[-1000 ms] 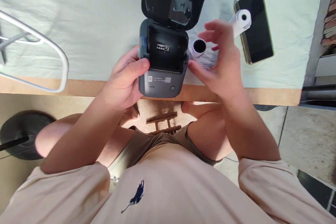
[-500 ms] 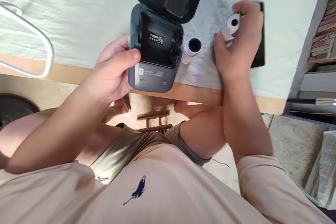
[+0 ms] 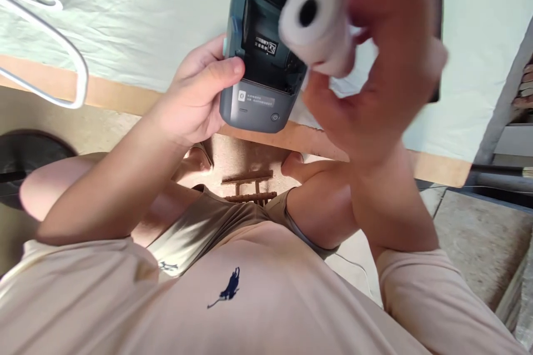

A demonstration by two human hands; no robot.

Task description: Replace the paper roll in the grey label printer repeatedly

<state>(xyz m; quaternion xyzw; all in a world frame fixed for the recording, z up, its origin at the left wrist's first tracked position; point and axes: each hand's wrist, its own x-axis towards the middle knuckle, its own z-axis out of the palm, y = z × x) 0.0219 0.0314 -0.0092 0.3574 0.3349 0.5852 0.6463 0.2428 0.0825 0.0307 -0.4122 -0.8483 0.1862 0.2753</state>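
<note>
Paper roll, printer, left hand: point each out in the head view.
paper roll (image 3: 318, 25), head view, on its white end face beside the core hole.
printer (image 3: 256, 108), head view, on the grey front panel.
left hand (image 3: 195, 100), head view, on the back of the hand.

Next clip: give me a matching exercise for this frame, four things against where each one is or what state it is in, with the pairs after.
Things:
1. paper roll
2. label printer
3. white wire frame
4. wooden stool

Places or states:
A. lid open, on the table edge, gripped by the left hand
B. on the floor between the knees
C. lifted off the table in the right hand
D. on the cloth at far left

Pairs: 1-C, 2-A, 3-D, 4-B
</note>
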